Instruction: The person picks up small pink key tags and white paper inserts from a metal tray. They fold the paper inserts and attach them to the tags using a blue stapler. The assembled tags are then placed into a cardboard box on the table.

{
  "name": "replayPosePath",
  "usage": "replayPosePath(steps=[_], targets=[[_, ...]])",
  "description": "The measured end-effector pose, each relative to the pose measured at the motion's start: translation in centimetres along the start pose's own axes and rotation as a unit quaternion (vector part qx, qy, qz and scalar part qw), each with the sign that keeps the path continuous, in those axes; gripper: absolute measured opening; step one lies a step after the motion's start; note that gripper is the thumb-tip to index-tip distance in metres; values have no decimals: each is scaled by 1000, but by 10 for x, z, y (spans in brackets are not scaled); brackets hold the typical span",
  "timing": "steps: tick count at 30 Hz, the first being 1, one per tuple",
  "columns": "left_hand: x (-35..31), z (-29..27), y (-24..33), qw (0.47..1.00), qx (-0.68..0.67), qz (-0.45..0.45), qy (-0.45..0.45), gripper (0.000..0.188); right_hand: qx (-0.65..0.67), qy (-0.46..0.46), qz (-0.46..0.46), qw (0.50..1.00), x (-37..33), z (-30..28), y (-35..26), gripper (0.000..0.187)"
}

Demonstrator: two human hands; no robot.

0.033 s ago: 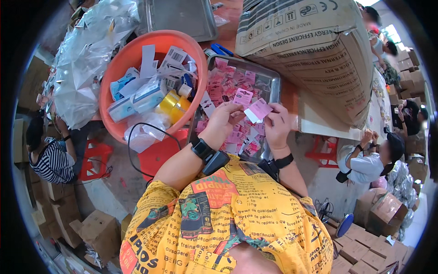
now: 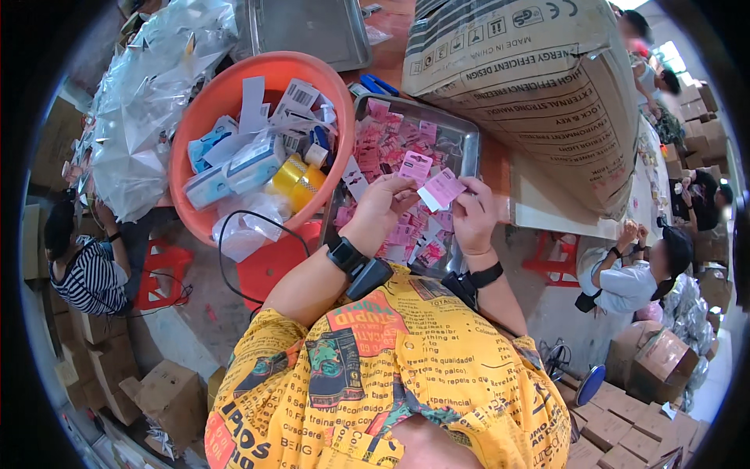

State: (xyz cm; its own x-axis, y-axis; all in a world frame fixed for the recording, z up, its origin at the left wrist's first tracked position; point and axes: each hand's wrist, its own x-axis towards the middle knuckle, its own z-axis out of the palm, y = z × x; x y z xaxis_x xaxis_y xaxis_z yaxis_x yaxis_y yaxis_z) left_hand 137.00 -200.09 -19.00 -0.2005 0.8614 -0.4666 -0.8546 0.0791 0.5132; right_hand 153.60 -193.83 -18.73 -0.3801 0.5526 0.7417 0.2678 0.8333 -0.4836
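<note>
A small pink card with a hanging hole (image 2: 416, 166) is pinched at its lower edge by my left hand (image 2: 378, 206). Beside it, a pink and white card (image 2: 441, 190) tilts between the thumb and fingers of my right hand (image 2: 475, 220). The two cards nearly meet, and I cannot tell whether they touch. Both hands are above a metal tray (image 2: 471, 144) filled with many small pink carded packs (image 2: 381, 148). A white card with dark slots (image 2: 355, 178) leans at the tray's left side.
An orange tub (image 2: 186, 117) at the left holds white packets, labels and yellow tape rolls (image 2: 297, 181). Clear plastic bags (image 2: 144, 117) are piled farther left. A large carton (image 2: 539, 102) stands at the back right. Blue-handled scissors (image 2: 380, 84) lie behind the tray. Other people sit at both sides.
</note>
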Motion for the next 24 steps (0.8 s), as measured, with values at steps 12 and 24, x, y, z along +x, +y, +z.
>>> replayPosePath(steps=[12, 24], targets=[[3, 3, -1, 999, -9, -25, 27, 12, -35, -41, -96, 994, -2, -5, 6, 26], [-6, 14, 4, 996, 87, 18, 2, 44, -51, -84, -110, 989, 4, -4, 6, 20]])
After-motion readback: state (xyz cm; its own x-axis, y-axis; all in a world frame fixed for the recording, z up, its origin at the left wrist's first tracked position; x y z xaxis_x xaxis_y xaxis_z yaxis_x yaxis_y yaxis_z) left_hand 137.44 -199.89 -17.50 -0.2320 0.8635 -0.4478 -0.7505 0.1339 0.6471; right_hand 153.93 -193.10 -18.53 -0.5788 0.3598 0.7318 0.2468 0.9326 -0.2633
